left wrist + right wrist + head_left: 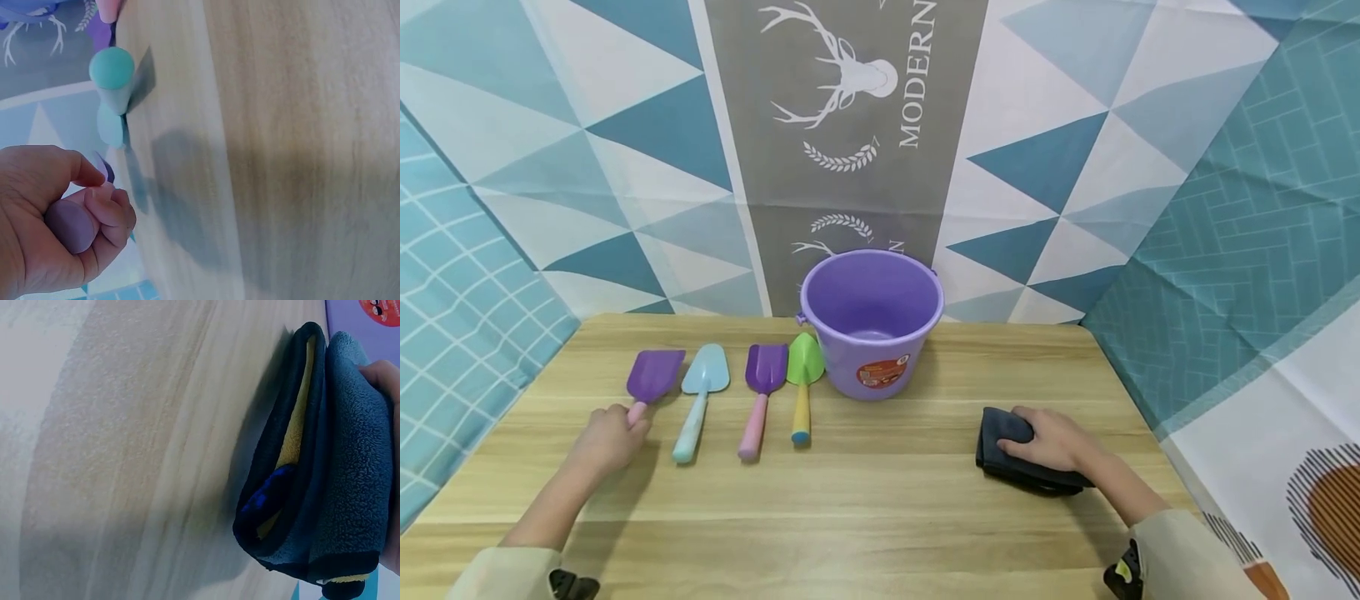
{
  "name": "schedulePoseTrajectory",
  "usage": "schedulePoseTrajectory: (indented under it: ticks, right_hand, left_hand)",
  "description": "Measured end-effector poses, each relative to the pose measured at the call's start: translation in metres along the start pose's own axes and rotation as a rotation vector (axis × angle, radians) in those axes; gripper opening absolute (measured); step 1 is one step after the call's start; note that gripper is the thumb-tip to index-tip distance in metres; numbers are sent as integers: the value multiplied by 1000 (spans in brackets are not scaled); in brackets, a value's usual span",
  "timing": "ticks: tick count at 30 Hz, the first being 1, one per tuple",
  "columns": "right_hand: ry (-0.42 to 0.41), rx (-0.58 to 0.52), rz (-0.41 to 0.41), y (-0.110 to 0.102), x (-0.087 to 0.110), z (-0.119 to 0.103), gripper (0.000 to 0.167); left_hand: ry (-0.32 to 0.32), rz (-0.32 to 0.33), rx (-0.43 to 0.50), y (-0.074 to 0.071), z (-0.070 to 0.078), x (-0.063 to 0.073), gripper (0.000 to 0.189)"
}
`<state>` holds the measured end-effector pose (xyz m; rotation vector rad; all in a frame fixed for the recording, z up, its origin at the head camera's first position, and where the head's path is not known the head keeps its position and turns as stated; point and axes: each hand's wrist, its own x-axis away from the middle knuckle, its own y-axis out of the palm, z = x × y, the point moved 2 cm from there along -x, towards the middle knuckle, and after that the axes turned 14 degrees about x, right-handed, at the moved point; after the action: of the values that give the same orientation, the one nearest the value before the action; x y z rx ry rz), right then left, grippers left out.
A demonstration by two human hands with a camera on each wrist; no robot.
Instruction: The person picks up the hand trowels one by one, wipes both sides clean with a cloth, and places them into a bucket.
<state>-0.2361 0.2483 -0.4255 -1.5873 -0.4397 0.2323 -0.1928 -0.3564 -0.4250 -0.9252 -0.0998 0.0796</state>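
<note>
At the left of the table my left hand (pixel 607 439) grips the pink handle of a toy shovel with a purple blade (pixel 653 375). In the left wrist view the fingers of that hand (pixel 59 219) curl round the handle, whose round end (pixel 70 226) shows. On the right, my right hand (pixel 1052 439) holds a folded dark grey cloth (pixel 1000 429) with thumb and fingers. The right wrist view shows the cloth (pixel 353 469) folded over, with black edging and a yellow inner side; only part of the hand (pixel 384 381) shows there.
A light blue trowel (pixel 698 404), a second purple shovel with pink handle (pixel 760 400) and a green trowel with yellow handle (pixel 803 383) lie in a row. Behind them stands a purple bucket (pixel 880 367) near the back edge of the wooden table (pixel 850 525).
</note>
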Motion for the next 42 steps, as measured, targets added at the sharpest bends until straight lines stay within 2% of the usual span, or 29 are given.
schedulePoseTrajectory:
  ticks: [3, 8, 14, 27, 34, 42]
  right_hand:
    - [-3, 11, 18, -5, -1, -1, 69]
    - [-3, 9, 44, -15, -3, -4, 69]
    - [-16, -2, 72, -24, -6, -5, 67]
    - [-15, 6, 76, -34, -8, -11, 70]
    - [-28, 1, 88, -37, -9, -13, 62]
    - [-52, 0, 108, -39, -10, -16, 50]
  left_hand:
    - [34, 4, 6, -1, 5, 1, 49]
    - [47, -2, 33, -2, 12, 5, 42]
    - [64, -17, 68, -6, 23, 12, 47]
    - [105, -23, 46, -9, 47, 33, 44]
    - [126, -25, 33, -6, 59, 42, 39]
    - [154, -39, 40, -6, 69, 49, 43]
